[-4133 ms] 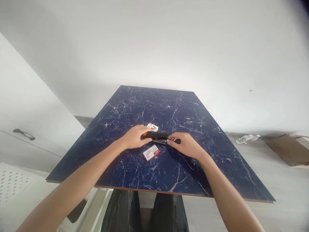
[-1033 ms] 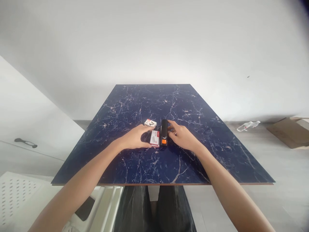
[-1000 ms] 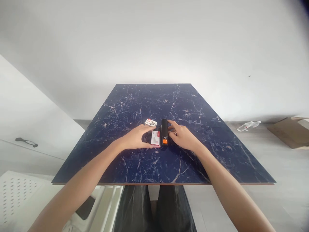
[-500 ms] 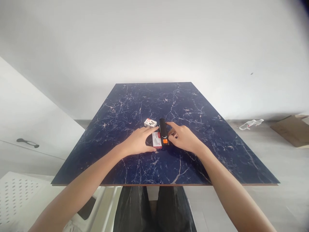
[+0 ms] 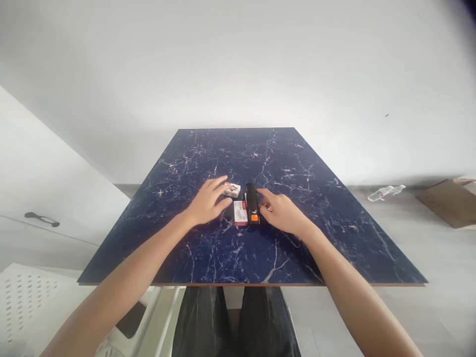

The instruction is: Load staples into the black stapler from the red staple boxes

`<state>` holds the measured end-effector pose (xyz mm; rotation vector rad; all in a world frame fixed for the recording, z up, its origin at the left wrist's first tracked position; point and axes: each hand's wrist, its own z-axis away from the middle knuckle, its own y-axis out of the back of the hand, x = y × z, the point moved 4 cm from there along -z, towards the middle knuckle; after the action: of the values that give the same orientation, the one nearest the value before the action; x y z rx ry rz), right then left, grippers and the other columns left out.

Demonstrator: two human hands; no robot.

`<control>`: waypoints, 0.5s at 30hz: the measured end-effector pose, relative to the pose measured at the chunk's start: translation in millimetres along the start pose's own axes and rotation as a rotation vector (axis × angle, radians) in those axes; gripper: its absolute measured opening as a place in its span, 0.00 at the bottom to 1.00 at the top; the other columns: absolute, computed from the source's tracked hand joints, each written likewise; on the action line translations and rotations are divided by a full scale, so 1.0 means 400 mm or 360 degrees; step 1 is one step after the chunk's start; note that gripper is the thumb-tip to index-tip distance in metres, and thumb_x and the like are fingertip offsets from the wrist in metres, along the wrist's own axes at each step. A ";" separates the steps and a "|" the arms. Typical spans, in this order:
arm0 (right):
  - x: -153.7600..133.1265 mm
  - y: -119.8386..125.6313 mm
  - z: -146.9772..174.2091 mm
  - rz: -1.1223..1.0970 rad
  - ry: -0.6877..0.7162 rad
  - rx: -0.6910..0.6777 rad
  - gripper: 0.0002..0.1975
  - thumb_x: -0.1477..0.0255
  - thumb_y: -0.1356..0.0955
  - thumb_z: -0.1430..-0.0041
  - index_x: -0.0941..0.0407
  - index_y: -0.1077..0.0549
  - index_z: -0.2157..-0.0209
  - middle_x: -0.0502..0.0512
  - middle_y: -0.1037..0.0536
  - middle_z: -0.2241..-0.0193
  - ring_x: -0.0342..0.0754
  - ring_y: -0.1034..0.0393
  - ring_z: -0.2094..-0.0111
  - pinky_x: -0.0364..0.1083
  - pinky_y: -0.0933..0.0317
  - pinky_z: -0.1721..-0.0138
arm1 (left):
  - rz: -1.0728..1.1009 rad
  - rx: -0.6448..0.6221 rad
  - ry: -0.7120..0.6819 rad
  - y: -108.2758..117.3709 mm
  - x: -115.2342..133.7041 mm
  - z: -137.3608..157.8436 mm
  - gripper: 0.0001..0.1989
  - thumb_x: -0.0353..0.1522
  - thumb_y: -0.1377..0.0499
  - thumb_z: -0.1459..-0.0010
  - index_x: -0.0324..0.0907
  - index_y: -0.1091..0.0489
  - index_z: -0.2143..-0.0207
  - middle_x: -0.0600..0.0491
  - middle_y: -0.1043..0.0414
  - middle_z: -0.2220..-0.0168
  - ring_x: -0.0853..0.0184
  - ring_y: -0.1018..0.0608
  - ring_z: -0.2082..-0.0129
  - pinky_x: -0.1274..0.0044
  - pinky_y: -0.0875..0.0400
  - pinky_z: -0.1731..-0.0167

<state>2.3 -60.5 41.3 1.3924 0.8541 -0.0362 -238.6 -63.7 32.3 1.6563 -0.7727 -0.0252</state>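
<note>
A black stapler (image 5: 252,202) with an orange patch at its near end lies lengthwise on the dark blue marbled table (image 5: 238,258). Against its left side rests a red and white box (image 5: 240,213) with a picture of staples. Just beyond that, a smaller white box (image 5: 233,190) with a dark printed picture sits turned at an angle. My left hand (image 5: 209,201) is open beside the small box, thumb and fingers spread, its fingers partly over that box's left end. My right hand (image 5: 280,210) rests at the stapler's right side, index finger and thumb apart and touching it; the other fingers are curled and partly hidden.
A white wall (image 5: 238,64) stands behind the table. On the floor to the right lie a clear plastic bottle (image 5: 385,192) and a cardboard box (image 5: 446,202). A white cabinet with a dark handle (image 5: 42,218) and a perforated white seat (image 5: 29,297) are at the left.
My left hand has let go of the red and white box and moved left and away from me, toward the small box. My right hand stays by the stapler.
</note>
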 end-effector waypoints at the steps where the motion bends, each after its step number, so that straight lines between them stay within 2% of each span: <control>1: 0.001 -0.001 -0.001 0.0007 0.0004 0.0001 0.27 0.75 0.38 0.37 0.53 0.38 0.36 0.52 0.17 0.65 0.50 0.22 0.67 0.43 0.38 0.67 | -0.0016 -0.0011 0.0019 0.000 -0.019 -0.007 0.26 0.45 0.54 0.29 0.47 0.38 0.35 0.48 0.48 0.30 0.50 0.47 0.31 0.54 0.48 0.35; 3: 0.003 -0.002 -0.002 0.0020 0.0005 0.0001 0.27 0.76 0.38 0.37 0.53 0.38 0.36 0.53 0.17 0.65 0.50 0.22 0.67 0.42 0.38 0.68 | -0.0025 -0.0084 0.0019 -0.006 -0.043 -0.014 0.25 0.42 0.55 0.29 0.46 0.39 0.34 0.48 0.45 0.31 0.51 0.47 0.32 0.55 0.48 0.36; 5: 0.003 -0.002 -0.002 0.0023 0.0004 0.0008 0.26 0.75 0.38 0.36 0.53 0.37 0.37 0.53 0.17 0.65 0.50 0.22 0.67 0.42 0.38 0.67 | -0.0054 -0.0115 -0.0003 -0.014 -0.043 -0.013 0.25 0.40 0.54 0.29 0.46 0.39 0.34 0.47 0.36 0.37 0.52 0.40 0.36 0.56 0.42 0.38; 7: 0.001 -0.003 -0.003 0.0007 0.0021 -0.0001 0.26 0.76 0.38 0.36 0.53 0.37 0.37 0.53 0.17 0.64 0.50 0.22 0.66 0.43 0.38 0.67 | -0.0115 -0.0059 0.0008 -0.018 -0.024 -0.006 0.24 0.38 0.51 0.31 0.45 0.37 0.35 0.45 0.30 0.45 0.53 0.34 0.43 0.57 0.37 0.43; 9: -0.001 -0.004 -0.004 -0.0006 0.0049 -0.0005 0.26 0.76 0.38 0.36 0.53 0.37 0.37 0.53 0.17 0.64 0.51 0.22 0.66 0.43 0.38 0.66 | -0.0135 0.0004 0.0025 -0.021 0.000 0.001 0.23 0.36 0.50 0.31 0.44 0.35 0.36 0.44 0.29 0.50 0.54 0.32 0.47 0.58 0.33 0.46; 11: -0.001 -0.004 -0.004 -0.0007 0.0064 0.0001 0.25 0.76 0.39 0.36 0.54 0.36 0.38 0.54 0.18 0.64 0.51 0.22 0.65 0.43 0.38 0.66 | -0.0091 0.0050 0.0003 -0.025 0.019 0.005 0.22 0.33 0.51 0.32 0.44 0.32 0.38 0.43 0.31 0.48 0.53 0.32 0.46 0.57 0.32 0.46; 15: 0.001 -0.007 -0.003 -0.0001 0.0046 -0.0012 0.24 0.76 0.39 0.36 0.55 0.36 0.39 0.55 0.18 0.65 0.51 0.22 0.65 0.43 0.38 0.67 | 0.0072 -0.0009 -0.0088 -0.032 0.031 0.004 0.23 0.27 0.53 0.33 0.47 0.31 0.40 0.48 0.41 0.34 0.53 0.40 0.35 0.54 0.38 0.39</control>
<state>0.7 -59.8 38.8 1.3882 0.8778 -0.0137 -223.9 -70.8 25.4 1.6380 -0.8511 -0.0413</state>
